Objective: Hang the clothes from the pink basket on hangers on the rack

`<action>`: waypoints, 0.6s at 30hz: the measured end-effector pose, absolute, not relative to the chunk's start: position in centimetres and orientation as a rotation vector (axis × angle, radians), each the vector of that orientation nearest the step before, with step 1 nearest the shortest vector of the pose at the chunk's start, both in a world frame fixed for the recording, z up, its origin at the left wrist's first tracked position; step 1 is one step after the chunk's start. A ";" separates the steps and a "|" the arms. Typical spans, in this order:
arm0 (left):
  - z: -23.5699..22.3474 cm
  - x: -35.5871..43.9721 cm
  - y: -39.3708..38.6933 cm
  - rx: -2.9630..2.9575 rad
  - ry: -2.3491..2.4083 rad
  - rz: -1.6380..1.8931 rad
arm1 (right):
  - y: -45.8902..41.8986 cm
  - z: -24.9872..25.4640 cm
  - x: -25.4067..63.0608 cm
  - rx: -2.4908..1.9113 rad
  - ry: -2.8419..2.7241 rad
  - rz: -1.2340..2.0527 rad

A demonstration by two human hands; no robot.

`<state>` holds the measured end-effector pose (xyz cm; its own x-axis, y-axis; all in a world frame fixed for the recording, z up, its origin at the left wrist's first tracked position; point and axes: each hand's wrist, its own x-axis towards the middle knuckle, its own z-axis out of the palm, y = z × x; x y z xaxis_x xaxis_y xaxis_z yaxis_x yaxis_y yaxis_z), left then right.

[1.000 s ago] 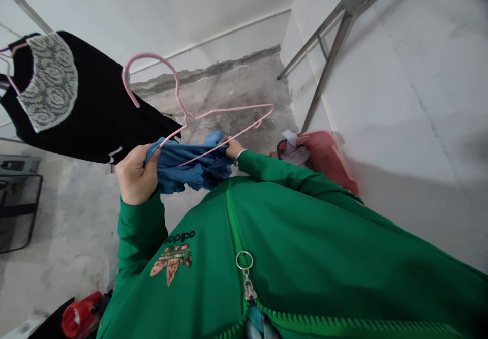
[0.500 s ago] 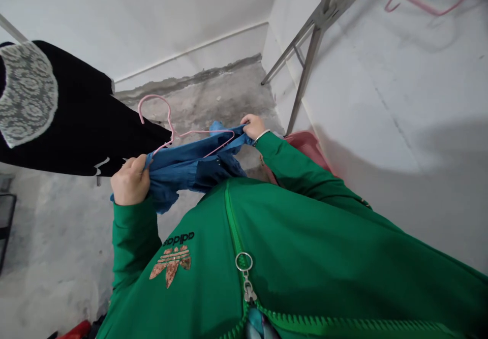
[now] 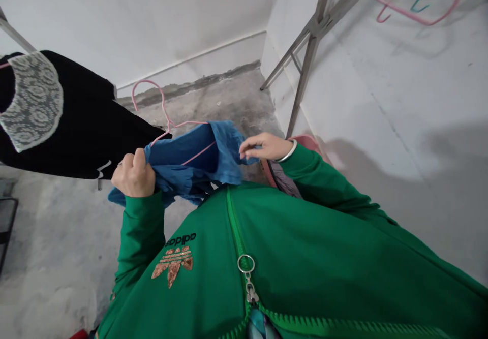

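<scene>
My left hand (image 3: 133, 174) is shut on a bunched blue cloth garment (image 3: 226, 148), and the garment hangs open toward the right. A pink wire hanger (image 3: 163, 106) has its hook up near the black dress, and one arm runs inside the blue garment's opening. Whether my left hand also grips the hanger is hidden. My right hand (image 3: 263, 146) is open, its fingers spread at the garment's right edge. Green track-jacket sleeves cover both my forearms.
A black dress with a lace yoke (image 3: 76, 125) hangs at the left. A metal rack (image 3: 305, 69) stands in the corner, with coloured hangers (image 3: 412, 3) at the upper right. A pink basket (image 3: 301, 143) sits beyond my right arm, on a rough concrete floor (image 3: 236, 95).
My right hand has let go of the blue garment and moved right, its fingers now spread. The garment hangs more open, with the hanger's arm inside it.
</scene>
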<state>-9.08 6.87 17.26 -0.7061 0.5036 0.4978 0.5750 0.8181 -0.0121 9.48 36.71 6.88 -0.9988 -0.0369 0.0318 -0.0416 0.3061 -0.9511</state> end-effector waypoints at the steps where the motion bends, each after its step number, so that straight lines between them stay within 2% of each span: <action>1: 17.3 -9.1 6.8 -0.801 -2.501 -0.216 | 37.1 7.1 9.3 -0.044 -2.498 1.735; 4: 17.2 -9.1 6.4 -0.861 -2.443 -0.283 | 38.6 7.1 7.5 -0.224 -2.417 1.261; 8: 17.2 -9.1 6.0 -0.923 -2.344 -0.281 | 40.3 7.0 4.1 0.014 -2.551 0.833; 13: 17.0 -9.1 5.8 -1.011 -2.271 -0.339 | 40.4 7.5 2.4 0.195 -2.735 0.644; 18: 16.2 -9.0 6.1 -0.975 -2.340 -0.368 | 38.3 8.2 2.6 0.187 -2.651 0.530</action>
